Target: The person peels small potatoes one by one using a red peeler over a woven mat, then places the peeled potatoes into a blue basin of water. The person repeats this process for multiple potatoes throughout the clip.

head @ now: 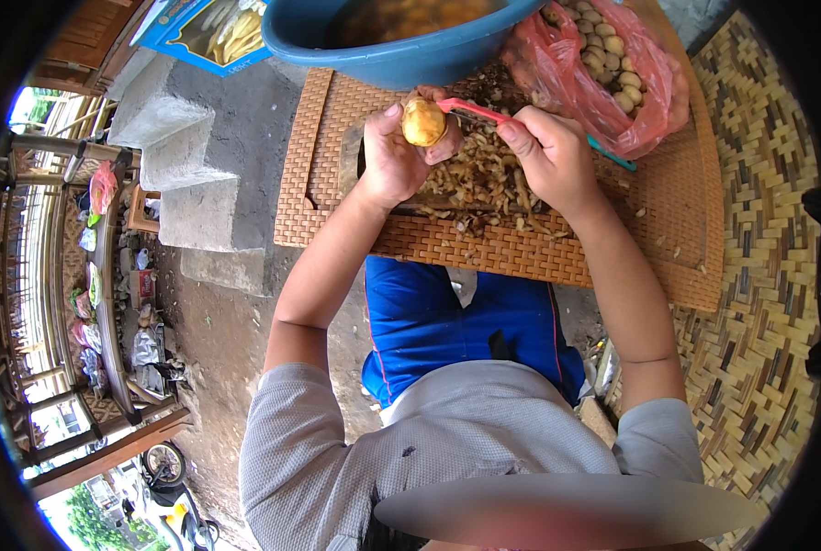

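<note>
My left hand grips a potato whose visible side is pale yellow and mostly bare of skin. In my right hand is a peeler with a red plastic handle; its head is close to the potato, and I cannot tell whether the blade touches it. Below both hands a heap of potato peelings covers a wooden board on the woven table. Beyond my hands stands a blue plastic basin with potatoes in brownish water.
A red plastic bag of small unpeeled potatoes sits at the table's right, with a teal handle poking out beside it. A blue printed box is at upper left, above concrete steps. A woven bamboo wall rises at right.
</note>
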Tool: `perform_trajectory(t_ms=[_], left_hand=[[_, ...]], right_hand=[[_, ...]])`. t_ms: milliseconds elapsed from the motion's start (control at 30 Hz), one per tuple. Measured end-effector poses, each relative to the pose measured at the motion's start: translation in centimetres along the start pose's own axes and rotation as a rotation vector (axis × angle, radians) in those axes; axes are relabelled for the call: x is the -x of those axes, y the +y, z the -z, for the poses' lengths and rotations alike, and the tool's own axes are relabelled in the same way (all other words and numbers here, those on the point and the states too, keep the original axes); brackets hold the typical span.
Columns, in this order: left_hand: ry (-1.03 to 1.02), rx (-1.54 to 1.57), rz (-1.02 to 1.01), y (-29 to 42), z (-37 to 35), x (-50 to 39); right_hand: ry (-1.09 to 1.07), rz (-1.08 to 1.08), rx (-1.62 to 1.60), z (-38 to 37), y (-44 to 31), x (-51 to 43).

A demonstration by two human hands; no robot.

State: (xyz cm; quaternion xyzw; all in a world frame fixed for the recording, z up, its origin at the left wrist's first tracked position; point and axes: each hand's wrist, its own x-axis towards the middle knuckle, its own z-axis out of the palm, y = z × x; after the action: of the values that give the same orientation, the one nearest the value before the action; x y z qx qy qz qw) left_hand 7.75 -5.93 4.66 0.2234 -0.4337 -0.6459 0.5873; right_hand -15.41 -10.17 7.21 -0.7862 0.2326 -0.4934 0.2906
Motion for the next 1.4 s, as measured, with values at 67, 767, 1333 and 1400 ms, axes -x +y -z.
perform_trajectory(t_ms=[67, 767, 1333, 1400], left_hand=[[-0.079, 0.034, -0.031, -0.1, 0.2, 0.0], [-0.052, 0.227, 0.054, 0.0, -0.1, 0.0], [0.287, -1.401, -0.770, 3.6, 0.5, 0.2], [0.300, -1.425, -0.779, 3.9, 0.4, 0.4]], right_hand=[[0.005, 0.011, 0.004, 0.0, 0.1, 0.1], [0.002, -0.035, 0.084, 0.3, 0.3, 0.0], [-0.285, 0.055, 0.466, 0.7, 1.0, -0.2], [-0.217, 0.142, 0.502, 0.6, 0.6, -0.4]])
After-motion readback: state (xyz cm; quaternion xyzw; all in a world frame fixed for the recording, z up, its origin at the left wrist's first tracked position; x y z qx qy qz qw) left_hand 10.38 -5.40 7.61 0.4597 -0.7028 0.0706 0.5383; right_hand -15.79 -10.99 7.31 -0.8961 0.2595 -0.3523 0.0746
